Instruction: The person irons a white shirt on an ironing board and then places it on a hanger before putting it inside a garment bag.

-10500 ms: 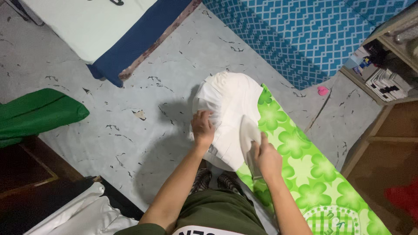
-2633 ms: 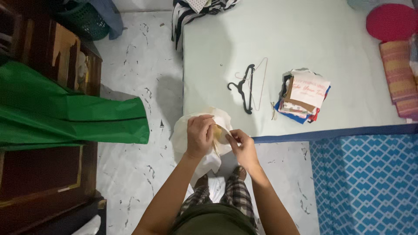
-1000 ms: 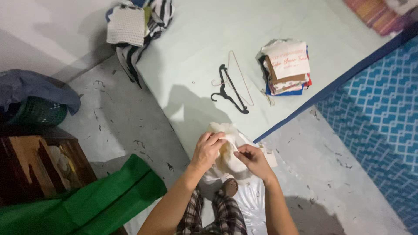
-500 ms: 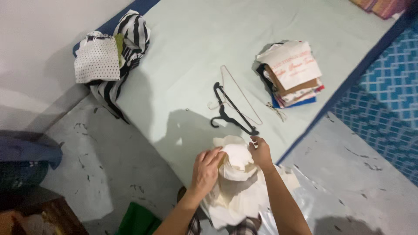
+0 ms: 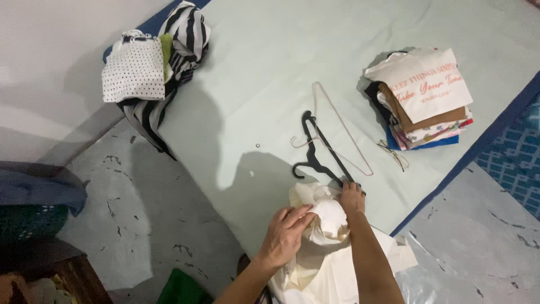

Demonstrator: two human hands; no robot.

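Your left hand (image 5: 286,239) grips a bunched cream-white fabric garment (image 5: 323,242) at the near edge of a pale green mattress sheet (image 5: 270,84), fingers curled and pressed into the rounded fold of cloth. Your right hand (image 5: 352,198) reaches just past the bundle, its fingertips (image 5: 346,184) touching the lower end of a black plastic clothes hanger (image 5: 320,152); whether those fingers have closed on the hanger cannot be told from the head view. The garment's bunched top rests on the sheet's edge between your two hands, while the rest of it hangs down toward you, over your forearm.

The black hanger lies flat on the sheet, crossed by a thin pale wire hanger (image 5: 343,129) that touches it. Beyond them, toward the right, stands a neat stack of folded clothes (image 5: 422,101), a white printed piece on top, brown and blue layers beneath. At the far left corner of the sheet sits a heap of black-and-white striped cloth (image 5: 174,50) with a white dotted piece (image 5: 134,70) lying on it. A grey cracked concrete floor (image 5: 129,219) runs along the left of the sheet, and a blue patterned mat (image 5: 517,163) shows at the right edge.
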